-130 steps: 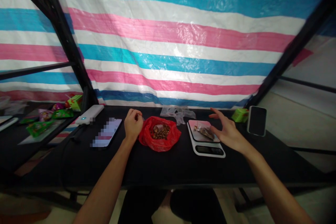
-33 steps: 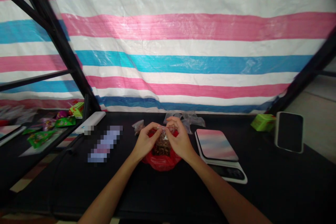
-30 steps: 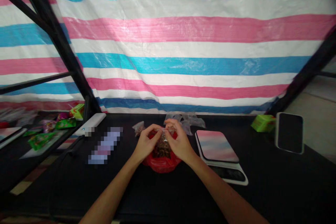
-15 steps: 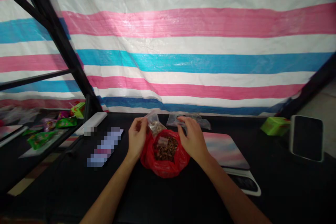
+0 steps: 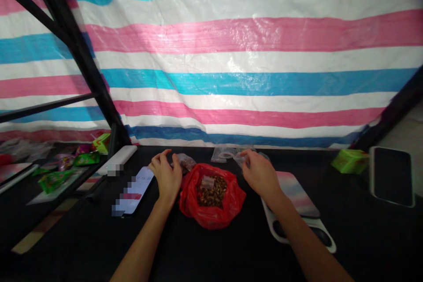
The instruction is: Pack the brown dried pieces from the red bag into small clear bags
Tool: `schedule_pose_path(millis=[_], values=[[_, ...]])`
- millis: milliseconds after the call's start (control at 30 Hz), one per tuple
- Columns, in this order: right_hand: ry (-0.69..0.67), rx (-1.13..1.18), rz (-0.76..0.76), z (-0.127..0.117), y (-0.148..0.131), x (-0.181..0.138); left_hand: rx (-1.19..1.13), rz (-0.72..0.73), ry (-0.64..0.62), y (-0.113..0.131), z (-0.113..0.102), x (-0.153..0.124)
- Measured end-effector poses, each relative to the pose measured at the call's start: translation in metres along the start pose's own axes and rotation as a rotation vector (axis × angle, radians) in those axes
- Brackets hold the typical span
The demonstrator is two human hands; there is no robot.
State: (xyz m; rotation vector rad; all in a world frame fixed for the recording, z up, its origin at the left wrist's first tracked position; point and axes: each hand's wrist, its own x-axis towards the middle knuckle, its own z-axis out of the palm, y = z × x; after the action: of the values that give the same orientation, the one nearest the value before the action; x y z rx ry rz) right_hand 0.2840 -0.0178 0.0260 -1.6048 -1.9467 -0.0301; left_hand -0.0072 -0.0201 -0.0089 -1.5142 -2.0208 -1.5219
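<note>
A red plastic bag (image 5: 211,220) stands with its mouth spread wide, full of small brown pieces (image 5: 214,193) with a small clear packet (image 5: 208,181) on top. To its left, my left hand (image 5: 167,178) is open, fingers apart, beside a small filled clear bag (image 5: 186,163) lying behind the red bag. My right hand (image 5: 262,176) is closed, thumb and fingers pinched at the edge of a clear zip bag (image 5: 238,157) at the back of the table. Other clear bags (image 5: 222,153) lie there, partly overlapping.
A white kitchen scale (image 5: 297,194) lies under my right forearm. At right are a green box (image 5: 349,161) and a dark-screened device (image 5: 392,176). A phone (image 5: 140,189) and a white bar-shaped object (image 5: 118,160) lie at left, near a black frame post (image 5: 79,61).
My left hand has let go of the filled clear bag, which now lies behind the red bag. My right hand has shifted right and pinches a clear bag.
</note>
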Motion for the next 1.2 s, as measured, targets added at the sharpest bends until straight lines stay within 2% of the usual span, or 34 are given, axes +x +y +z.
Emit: schedule_pose_path(millis=[67,133,233,300,400,500,633,700,767,867,933,1000,1067,1133,1200], values=[[0.1,0.193,-0.038,-0.003,-0.005,0.003,-0.136,0.105,-0.045,0.012,-0.007,-0.002],[0.153,0.41,-0.119,-0.003,-0.013,0.003,-0.324,0.177,-0.182,0.024,-0.011,-0.008],[0.079,0.577,-0.261,0.002,-0.03,-0.005,-0.513,0.221,-0.462,0.038,-0.011,-0.018],[0.015,0.585,-0.334,0.005,-0.04,-0.012,-0.571,0.178,-0.591,0.042,-0.006,-0.024],[-0.056,0.586,-0.397,0.008,-0.053,-0.021,-0.688,0.04,-0.682,0.043,0.0,-0.026],[-0.088,0.586,-0.375,0.011,-0.061,-0.027,-0.9,-0.137,-0.677,0.044,0.0,-0.022],[-0.155,0.448,-0.358,0.015,-0.064,-0.031,-1.049,-0.316,-0.503,0.044,-0.006,-0.014],[-0.221,0.369,-0.38,0.018,-0.065,-0.032,-1.046,-0.338,-0.43,0.042,-0.007,-0.01],[-0.258,0.348,-0.383,0.022,-0.064,-0.031,-1.022,-0.328,-0.413,0.04,-0.007,-0.005],[-0.263,0.371,-0.383,0.023,-0.058,-0.028,-0.951,-0.283,-0.492,0.039,-0.014,0.002],[-0.256,0.364,-0.397,0.021,-0.051,-0.025,-0.891,-0.233,-0.571,0.042,-0.028,0.0],[-0.257,0.327,-0.412,0.015,-0.043,-0.021,-0.774,-0.157,-0.602,0.049,-0.05,-0.014],[-0.28,0.286,-0.426,0.008,-0.036,-0.018,-0.587,-0.075,-0.605,0.057,-0.074,-0.043],[-0.313,0.265,-0.453,0.001,-0.032,-0.017,-0.423,-0.109,-0.583,0.064,-0.091,-0.081],[-0.344,0.26,-0.487,-0.004,-0.032,-0.017,-0.307,-0.125,-0.566,0.071,-0.095,-0.122]])
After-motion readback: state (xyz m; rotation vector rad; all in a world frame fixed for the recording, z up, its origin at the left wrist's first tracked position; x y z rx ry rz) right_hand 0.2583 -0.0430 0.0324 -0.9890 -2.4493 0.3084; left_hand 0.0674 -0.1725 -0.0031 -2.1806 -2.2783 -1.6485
